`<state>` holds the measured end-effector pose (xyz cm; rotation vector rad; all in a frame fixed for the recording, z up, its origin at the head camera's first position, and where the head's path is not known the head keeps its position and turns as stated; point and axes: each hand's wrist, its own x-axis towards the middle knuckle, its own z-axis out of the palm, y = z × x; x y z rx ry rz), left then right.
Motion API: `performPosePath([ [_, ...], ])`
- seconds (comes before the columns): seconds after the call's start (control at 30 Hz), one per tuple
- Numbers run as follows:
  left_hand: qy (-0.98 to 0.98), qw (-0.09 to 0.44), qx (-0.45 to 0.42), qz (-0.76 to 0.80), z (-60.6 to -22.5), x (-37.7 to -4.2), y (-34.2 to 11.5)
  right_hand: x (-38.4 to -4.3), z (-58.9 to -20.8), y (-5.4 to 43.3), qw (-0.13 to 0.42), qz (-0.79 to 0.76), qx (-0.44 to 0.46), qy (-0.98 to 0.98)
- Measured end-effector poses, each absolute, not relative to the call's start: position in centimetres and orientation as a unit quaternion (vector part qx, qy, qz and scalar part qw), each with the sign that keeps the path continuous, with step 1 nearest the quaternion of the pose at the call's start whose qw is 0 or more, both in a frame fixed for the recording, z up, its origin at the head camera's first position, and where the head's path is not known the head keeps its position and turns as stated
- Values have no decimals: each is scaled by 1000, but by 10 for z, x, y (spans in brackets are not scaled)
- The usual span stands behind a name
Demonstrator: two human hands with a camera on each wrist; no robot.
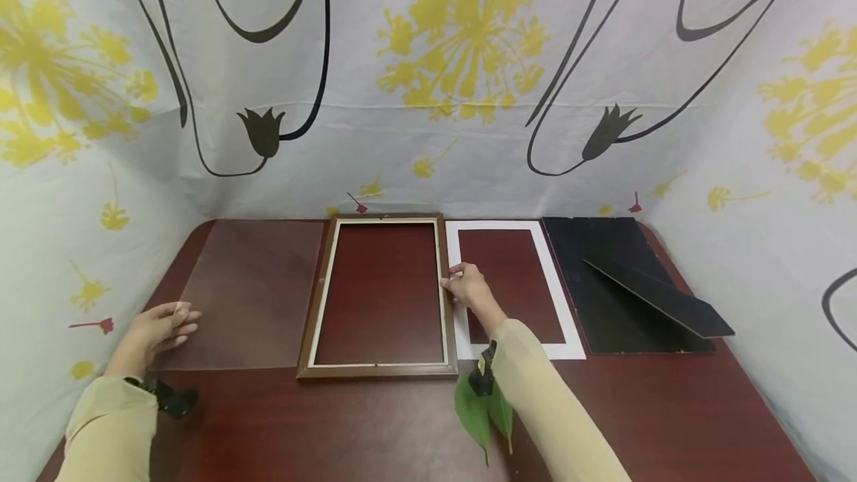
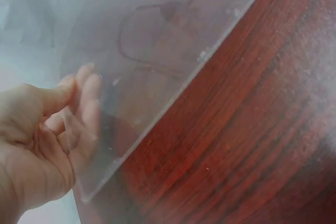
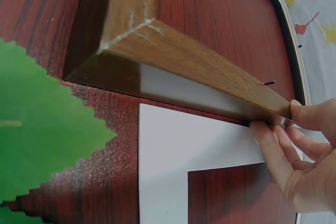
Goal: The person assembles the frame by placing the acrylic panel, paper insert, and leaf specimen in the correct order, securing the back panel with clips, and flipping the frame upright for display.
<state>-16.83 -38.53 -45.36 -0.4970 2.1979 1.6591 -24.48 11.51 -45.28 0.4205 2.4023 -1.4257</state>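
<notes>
At the left, my left hand (image 1: pixel 157 329) pinches the edge of a clear plastic sheet (image 1: pixel 251 296) near its front corner. In the left wrist view the thumb lies on one face of the sheet, and the fingers show through it. A brown wooden picture frame (image 1: pixel 376 373) with a pale inner lip lies in the middle, with the table visible through its opening. My right hand (image 1: pixel 471 288) grips its right side rail, thumb on top and fingers against the outer side. Under these fingers is the white mat (image 1: pixel 554 288), beside the frame.
On the right lies a black backing board (image 1: pixel 569 274), its stand flap (image 1: pixel 659 300) raised at an angle. Green leaves (image 1: pixel 473 411) show beneath the right wrist. The dark red table (image 1: pixel 321 430) meets a flower-printed cloth (image 1: pixel 415 147) at the back and sides.
</notes>
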Motion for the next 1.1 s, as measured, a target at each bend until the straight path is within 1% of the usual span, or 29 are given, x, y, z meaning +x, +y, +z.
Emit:
performPosePath([
  [0.23, 725, 146, -158, 654, -455, -161, -386, -245, -453, 113, 152, -490, 143, 847],
  [0.6, 664, 96, -176, 721, -447, -154, -388, -246, -452, 112, 153, -478, 140, 854],
  [0.87, 651, 107, -165, 733, -443, -155, -387, -249, -453, 114, 162, -481, 147, 849],
  [1.1, 642, 112, -142, 745, -444, -156, -371, -248, -450, 113, 167, -484, 142, 847],
])
